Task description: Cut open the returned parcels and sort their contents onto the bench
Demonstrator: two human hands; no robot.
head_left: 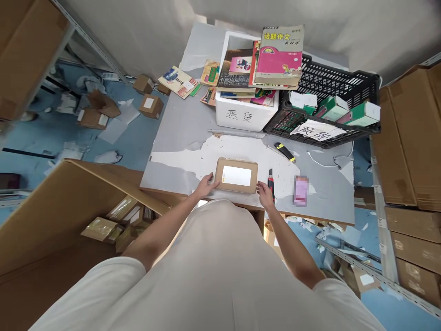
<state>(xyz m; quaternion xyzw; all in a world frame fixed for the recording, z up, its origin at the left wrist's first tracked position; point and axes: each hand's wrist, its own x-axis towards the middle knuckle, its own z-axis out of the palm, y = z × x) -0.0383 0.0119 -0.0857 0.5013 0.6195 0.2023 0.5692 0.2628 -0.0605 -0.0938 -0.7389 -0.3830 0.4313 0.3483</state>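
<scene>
A flat cardboard parcel box [237, 188] with a white label lies at the table's front edge, between my two hands. My left hand [206, 185] grips its lower left corner, thumb along the near side. At the right edge, the fingers of my right hand [265, 195] are curled against the lower corner. Just beside that hand lies a red and black utility knife [270, 180]. A yellow and black utility knife [285, 151] rests farther back on the table.
The grey table [172, 138] has a torn surface. A white foam box [241, 115] of books and a black crate [358, 133] stand at the back. A blurred pink object [301, 191] lies right. A large open carton [31, 207] with parcels stands left; shelved cartons [409, 225] stand right.
</scene>
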